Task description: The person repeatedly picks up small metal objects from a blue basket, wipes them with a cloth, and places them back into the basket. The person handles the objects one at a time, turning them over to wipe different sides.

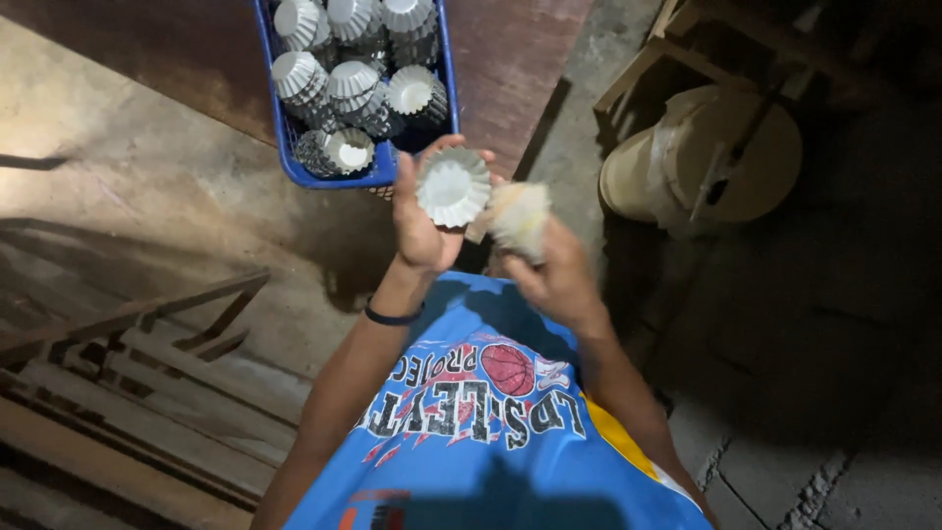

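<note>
My left hand (420, 228) holds a small fluted metal baking mould (452, 186), its open side facing up at me. My right hand (551, 275) grips a pale, crumpled cloth or brush head (518, 218) on a short wooden handle, right beside the mould and touching its edge. Just beyond my hands stands a blue plastic basket (339, 179) filled with several stacks of the same fluted moulds (350, 86). A dark band circles my left wrist.
A brown wooden board (510, 59) lies under the basket. A round tan drum or bucket (702, 157) sits to the right under a wooden frame. Wooden slats (128, 334) run along the left. Concrete floor (765, 471) shows at lower right.
</note>
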